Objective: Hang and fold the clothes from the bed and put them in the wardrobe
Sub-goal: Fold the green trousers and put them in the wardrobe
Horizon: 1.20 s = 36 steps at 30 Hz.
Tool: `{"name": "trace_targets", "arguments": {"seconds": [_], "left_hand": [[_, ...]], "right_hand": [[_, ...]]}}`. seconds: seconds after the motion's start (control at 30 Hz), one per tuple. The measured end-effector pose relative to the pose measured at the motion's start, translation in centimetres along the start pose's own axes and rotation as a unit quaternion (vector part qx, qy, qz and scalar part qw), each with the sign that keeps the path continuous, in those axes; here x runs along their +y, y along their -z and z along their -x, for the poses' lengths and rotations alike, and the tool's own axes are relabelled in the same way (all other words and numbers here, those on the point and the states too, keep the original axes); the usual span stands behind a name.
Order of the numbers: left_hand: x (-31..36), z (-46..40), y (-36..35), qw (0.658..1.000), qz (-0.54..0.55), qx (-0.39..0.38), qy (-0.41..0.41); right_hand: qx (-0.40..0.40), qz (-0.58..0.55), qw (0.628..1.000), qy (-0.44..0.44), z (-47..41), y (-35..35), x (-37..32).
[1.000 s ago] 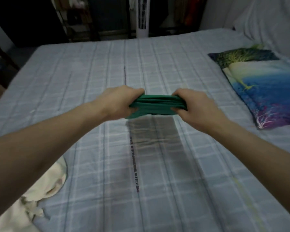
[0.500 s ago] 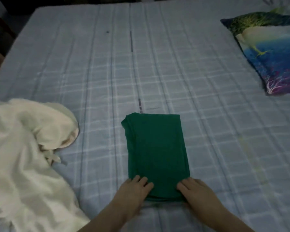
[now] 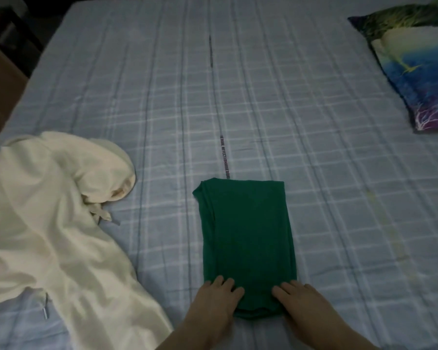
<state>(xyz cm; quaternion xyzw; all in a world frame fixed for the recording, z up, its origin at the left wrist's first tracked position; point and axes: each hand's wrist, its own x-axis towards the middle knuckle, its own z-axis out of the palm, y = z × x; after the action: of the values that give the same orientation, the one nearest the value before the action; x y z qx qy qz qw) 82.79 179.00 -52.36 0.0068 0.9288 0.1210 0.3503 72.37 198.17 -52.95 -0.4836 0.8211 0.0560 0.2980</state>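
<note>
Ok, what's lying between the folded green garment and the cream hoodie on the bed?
Nothing: the head view shows only bare blue checked bedsheet between folded green garment and cream hoodie.

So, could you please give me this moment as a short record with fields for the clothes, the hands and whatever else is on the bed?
surface: bed with a checked blue sheet
folded item: green garment, a flat rectangle near the front edge
unfolded item: cream hoodie, crumpled, left of the green garment, apart from it
left hand: fingers straight, resting on the garment's near left corner
right hand: fingers straight, resting on its near right corner
other: printed pillow, far right
wardrobe: not in view
</note>
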Motion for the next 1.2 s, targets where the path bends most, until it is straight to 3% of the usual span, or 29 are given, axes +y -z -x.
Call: {"name": "trace_targets", "arguments": {"seconds": [0.23, 0.33, 0.47, 0.63, 0.77, 0.87, 0.97, 1.1, 1.2], "left_hand": [[-0.2, -0.3, 0.4, 0.992, 0.037, -0.102, -0.068], [-1.7, -0.9, 0.5, 0.982, 0.109, -0.127, -0.089], [-4.2, -1.8, 3.5, 0.962, 0.246, -0.105, -0.062], [-7.9, -4.6, 10.1, 0.944, 0.318, -0.089, -0.015], [-10.3, -8.0, 11.8, 0.937, 0.344, 0.015, 0.065], [-11.2, -10.1, 11.9, 0.945, 0.296, 0.087, 0.111], [-11.3, -11.6, 10.8, 0.968, 0.167, 0.122, 0.140], [-11.3, -12.8, 10.3, 0.956, 0.225, 0.110, 0.154], [-11.0, -12.8, 11.2, 0.972, 0.172, 0.079, 0.137]], "right_hand": [[-0.088, -0.199, 0.976, 0.034, 0.7, 2.0, -0.1], [-0.123, -0.214, 0.968, 0.047, 0.3, 3.2, 1.2], [-0.083, -0.236, 0.967, 0.039, -1.6, 6.4, 3.8], [-0.035, -0.317, 0.948, -0.021, -5.5, 10.7, 6.7], [0.068, -0.388, 0.913, -0.104, -9.6, 11.1, 8.2], [0.120, -0.362, 0.915, -0.134, -12.1, 10.2, 8.8], [0.118, -0.221, 0.955, -0.162, -13.8, 8.4, 9.3], [0.081, -0.176, 0.970, -0.147, -15.5, 8.3, 9.5], [0.016, -0.129, 0.985, -0.115, -16.2, 9.9, 9.8]]}}
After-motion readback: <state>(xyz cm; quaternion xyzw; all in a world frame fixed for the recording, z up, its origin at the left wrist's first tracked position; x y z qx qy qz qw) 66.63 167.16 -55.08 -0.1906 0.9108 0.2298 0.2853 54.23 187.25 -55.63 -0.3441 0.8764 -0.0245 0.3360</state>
